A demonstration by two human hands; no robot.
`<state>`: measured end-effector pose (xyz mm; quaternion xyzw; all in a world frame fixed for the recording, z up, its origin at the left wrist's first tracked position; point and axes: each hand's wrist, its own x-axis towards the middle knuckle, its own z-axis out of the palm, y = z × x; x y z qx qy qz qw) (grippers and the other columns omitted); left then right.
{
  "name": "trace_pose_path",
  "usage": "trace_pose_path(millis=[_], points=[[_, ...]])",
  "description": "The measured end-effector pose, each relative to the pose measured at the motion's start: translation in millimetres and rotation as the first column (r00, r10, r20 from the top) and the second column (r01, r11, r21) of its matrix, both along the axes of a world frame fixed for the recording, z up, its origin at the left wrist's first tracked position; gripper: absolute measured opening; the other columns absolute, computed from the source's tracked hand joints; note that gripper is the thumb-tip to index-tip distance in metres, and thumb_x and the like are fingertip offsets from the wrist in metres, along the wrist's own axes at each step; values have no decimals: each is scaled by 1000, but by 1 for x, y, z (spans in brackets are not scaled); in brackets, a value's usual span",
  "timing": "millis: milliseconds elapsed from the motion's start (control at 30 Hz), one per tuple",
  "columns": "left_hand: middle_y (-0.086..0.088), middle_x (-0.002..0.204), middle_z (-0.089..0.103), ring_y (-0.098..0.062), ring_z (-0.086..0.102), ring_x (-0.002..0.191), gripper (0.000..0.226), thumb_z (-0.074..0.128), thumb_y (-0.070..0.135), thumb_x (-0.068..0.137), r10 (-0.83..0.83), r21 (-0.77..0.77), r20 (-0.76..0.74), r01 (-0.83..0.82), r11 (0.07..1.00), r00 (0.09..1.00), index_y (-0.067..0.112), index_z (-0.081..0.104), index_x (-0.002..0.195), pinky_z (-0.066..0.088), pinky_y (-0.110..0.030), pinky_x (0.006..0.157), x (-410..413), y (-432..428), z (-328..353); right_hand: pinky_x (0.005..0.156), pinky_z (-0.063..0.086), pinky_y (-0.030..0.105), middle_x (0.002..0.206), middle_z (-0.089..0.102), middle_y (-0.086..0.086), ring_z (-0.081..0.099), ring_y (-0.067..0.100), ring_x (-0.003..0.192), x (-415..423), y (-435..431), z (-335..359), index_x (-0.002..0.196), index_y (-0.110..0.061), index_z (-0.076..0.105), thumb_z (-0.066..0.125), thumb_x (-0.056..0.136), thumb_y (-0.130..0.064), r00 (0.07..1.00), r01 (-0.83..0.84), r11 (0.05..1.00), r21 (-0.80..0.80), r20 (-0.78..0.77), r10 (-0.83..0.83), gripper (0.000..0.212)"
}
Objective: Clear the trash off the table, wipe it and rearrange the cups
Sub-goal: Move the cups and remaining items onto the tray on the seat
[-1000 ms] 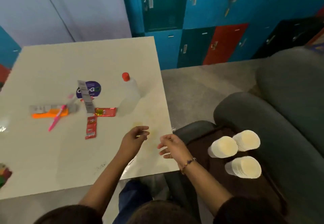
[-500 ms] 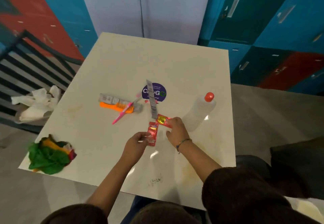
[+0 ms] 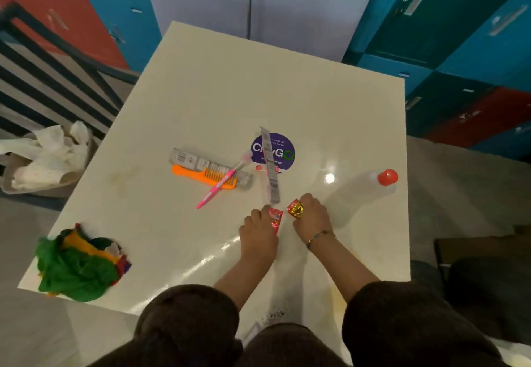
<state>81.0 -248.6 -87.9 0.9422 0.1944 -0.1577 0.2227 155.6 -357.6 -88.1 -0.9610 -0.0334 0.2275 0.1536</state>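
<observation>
Fingers of both hands closed on small wrappers — over the glossy white counter (image 3: 201,102).
Left hand (image 3: 256,233) pinches a red foil sachet (image 3: 275,217); right hand (image 3: 311,216) grips a crumpled red-and-gold foil wrapper (image 3: 296,208).

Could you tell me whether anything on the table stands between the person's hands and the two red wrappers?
No: the left hand already grips the red sachet, and the right hand grips the crumpled red-gold wrapper. The grey strip lies just beyond them.

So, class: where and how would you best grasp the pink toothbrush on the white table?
Pinch the pink toothbrush at its bare lower handle end, coming from above on the near side. That end lies flat on the table, while its head end rests across the orange comb.
</observation>
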Motion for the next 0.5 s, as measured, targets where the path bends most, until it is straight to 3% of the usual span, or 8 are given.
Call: trace_pose_path(millis=[133, 267, 367, 500], points=[[-10, 118, 55, -27, 53, 106, 51, 50, 19, 89, -52, 12, -34, 53, 999, 998, 17, 34, 138, 44, -37, 87, -1, 5, -4, 75, 49, 32, 110, 54, 10, 56, 26, 88, 17, 11, 19, 109, -14, 44, 53, 79, 4, 968, 236, 933, 272, 22, -251, 36], [-9, 102, 66, -29, 58, 96, 25, 49, 16, 86, -198, 4, -48, 199, 980, 979, 13, 61, 108, 41, -34, 78, -4, 19, -5, 72, 46, 28, 113, 52, 13, 58, 28, 95, 43, 48, 33, 112, -12, 46, 60, 76, 1, 971, 204, 881, 426, 30, -239, 41], [-14, 107, 60, -32, 58, 97, 21, 47, 11, 86, -281, -140, -103, 266, 954, 954, 7, 60, 102, 44, -35, 80, -12, 33, -2, 78, 47, 32, 121, 45, 14, 57, 32, 100, 57, 79, 33, 121, -8, 43, 66, 79, -13, 982, 184, 908, 377, -22, -190, 48], [-14, 105, 51, -33, 57, 88, 10, 50, 6, 86, -154, -310, 27, 155, 938, 988, 5, 56, 94, 45, -40, 77, -10, 67, 21, 83, 51, 42, 126, 46, 16, 59, 38, 102, 57, 93, 17, 127, -10, 38, 61, 83, -20, 997, 68, 988, 138, -49, -62, 51]])
